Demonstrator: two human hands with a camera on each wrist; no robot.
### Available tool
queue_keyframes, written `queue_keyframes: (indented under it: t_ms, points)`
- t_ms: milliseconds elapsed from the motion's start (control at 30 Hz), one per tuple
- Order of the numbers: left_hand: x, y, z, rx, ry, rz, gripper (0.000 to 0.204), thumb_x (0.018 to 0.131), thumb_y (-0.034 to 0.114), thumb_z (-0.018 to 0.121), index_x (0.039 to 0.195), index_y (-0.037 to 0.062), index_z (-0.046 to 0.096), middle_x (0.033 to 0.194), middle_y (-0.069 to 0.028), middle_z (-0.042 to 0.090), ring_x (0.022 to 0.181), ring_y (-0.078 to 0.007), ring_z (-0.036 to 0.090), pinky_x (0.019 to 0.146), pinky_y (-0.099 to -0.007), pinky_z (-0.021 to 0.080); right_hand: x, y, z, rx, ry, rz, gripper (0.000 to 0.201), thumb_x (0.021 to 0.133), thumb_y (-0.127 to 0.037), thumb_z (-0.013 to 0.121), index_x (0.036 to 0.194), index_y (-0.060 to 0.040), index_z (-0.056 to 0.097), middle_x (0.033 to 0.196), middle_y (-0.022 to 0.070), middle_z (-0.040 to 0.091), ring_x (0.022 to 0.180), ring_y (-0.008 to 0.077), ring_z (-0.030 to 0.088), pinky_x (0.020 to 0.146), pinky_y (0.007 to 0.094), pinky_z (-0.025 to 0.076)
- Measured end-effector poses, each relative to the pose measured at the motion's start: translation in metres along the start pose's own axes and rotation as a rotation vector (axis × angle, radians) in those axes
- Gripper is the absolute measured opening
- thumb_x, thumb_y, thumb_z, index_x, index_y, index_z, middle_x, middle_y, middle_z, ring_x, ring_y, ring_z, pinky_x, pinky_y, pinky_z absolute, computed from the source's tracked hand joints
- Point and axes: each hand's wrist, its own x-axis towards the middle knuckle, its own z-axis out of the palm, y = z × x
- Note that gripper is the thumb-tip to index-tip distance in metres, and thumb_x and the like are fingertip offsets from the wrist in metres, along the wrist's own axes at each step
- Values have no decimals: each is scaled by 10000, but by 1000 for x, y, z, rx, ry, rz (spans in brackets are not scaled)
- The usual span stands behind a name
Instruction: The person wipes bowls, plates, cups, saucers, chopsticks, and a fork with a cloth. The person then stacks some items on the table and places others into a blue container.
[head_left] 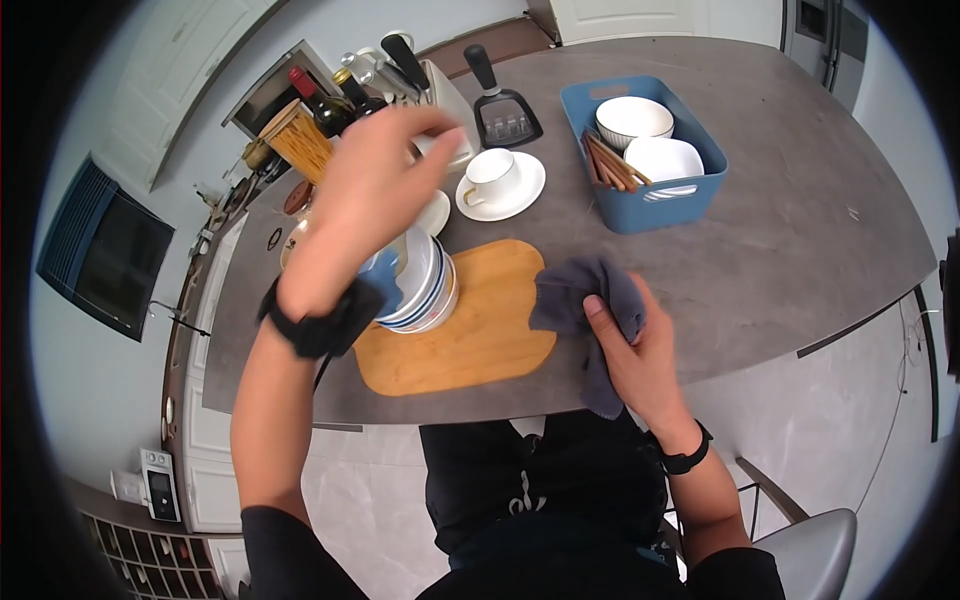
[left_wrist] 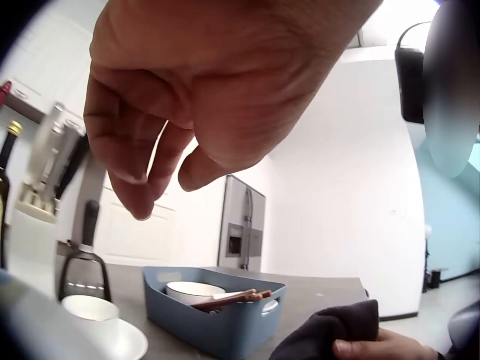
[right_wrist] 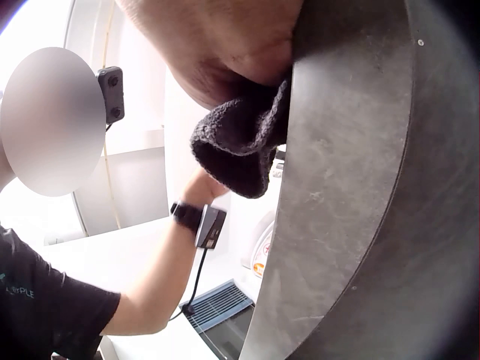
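Note:
A dark grey cloth (head_left: 590,300) is gripped by my right hand (head_left: 645,355), thumb on top, at the right end of the wooden cutting board (head_left: 500,300). The right wrist view shows the cloth (right_wrist: 238,142) bunched under that hand. My left hand (head_left: 385,180) hangs in the air above a stack of bowls (head_left: 440,300) at the board's left end. Its fingers are loosely bent with nothing between them, as the left wrist view also shows the hand (left_wrist: 187,97). Something blue (head_left: 382,280) lies in the top bowl, partly hidden by the left wrist.
A white cup (head_left: 493,175) stands on a saucer (head_left: 530,185) beyond the board. At the back right, a blue basket (head_left: 660,210) holds white bowls and brown sticks. A knife block (head_left: 448,95), a black-handled utensil (head_left: 481,70), bottles and a pasta jar (head_left: 297,140) stand behind.

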Motion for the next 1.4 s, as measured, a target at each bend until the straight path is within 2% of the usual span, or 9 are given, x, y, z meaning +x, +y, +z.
queue_keyframes:
  t_ms: [33, 333, 667, 733, 867, 1067, 1167, 1233, 1400]
  points:
    - [21, 16, 17, 2, 0, 130, 292, 965, 257, 646, 1083, 3, 726, 915, -148, 737, 713, -260, 716, 699, -369, 552, 0, 2, -1, 8, 5, -25, 263, 993, -159, 673, 1192, 3, 618, 900, 111, 726, 790, 127, 654, 739, 269, 507]
    - [164, 45, 184, 199, -455, 393, 451, 731, 20, 609, 1147, 105, 762, 1065, -165, 750, 1027, -362, 699, 933, -415, 546, 2, 0, -8, -51, -39, 45, 272, 975, -183, 676, 1175, -11, 608, 911, 208, 696, 772, 354, 684, 678, 358, 517]
    - [163, 47, 150, 157, -260, 341, 132, 857, 133, 701, 891, 8, 724, 833, -243, 673, 830, -430, 657, 748, -475, 503, 0, 4, -8, 66, -25, 71, 343, 1007, -196, 620, 1268, 20, 565, 1055, 258, 693, 1012, 440, 678, 854, 410, 529]
    - [160, 47, 118, 12, -126, 265, 206, 893, 180, 713, 999, 7, 748, 766, -208, 675, 704, -324, 649, 695, -411, 495, 0, 1, -9, 82, 20, 103, 383, 1029, -212, 586, 1322, 31, 542, 1076, 271, 689, 1052, 415, 684, 903, 387, 517]
    - [115, 45, 44, -453, -37, 82, 292, 950, 200, 695, 1129, -27, 730, 836, -44, 721, 740, -110, 597, 700, -295, 470, -1, 5, -14, 405, 183, 300, 474, 1067, -330, 526, 1367, 35, 547, 1213, 99, 669, 1082, 171, 629, 985, 317, 481]
    - [-53, 64, -23, -1154, -59, -45, 314, 1001, 121, 638, 1252, -67, 639, 1017, -11, 724, 852, -40, 608, 770, -210, 467, -22, -44, -9, 865, 254, 262, 595, 1068, -429, 467, 1422, 48, 479, 1366, 151, 596, 1235, 210, 595, 1051, 354, 473]
    - [-131, 65, -21, -1145, -85, -225, 283, 989, 68, 637, 1243, -57, 642, 1020, -24, 729, 874, -39, 612, 771, -208, 470, -55, -83, 24, 405, 78, 52, 676, 1074, -473, 406, 1495, 57, 401, 1524, 164, 470, 1384, 300, 483, 1155, 397, 371]
    - [-175, 66, -15, -1169, -78, -282, 262, 986, 43, 631, 1229, -55, 644, 1009, -25, 729, 878, -46, 614, 771, -214, 474, -49, -92, 39, -345, -277, -592, 687, 952, -291, 612, 1533, 1, 389, 1622, 259, 283, 1533, 405, 230, 1217, 561, 196]
    - [-242, 43, -25, -1016, -225, -158, 199, 959, -78, 557, 1151, -56, 603, 927, -101, 677, 907, -104, 591, 817, -288, 489, -60, -118, 79, -604, -345, -678, 604, 829, -264, 699, 1400, -103, 582, 1486, 210, 460, 1343, 382, 463, 1121, 531, 346]
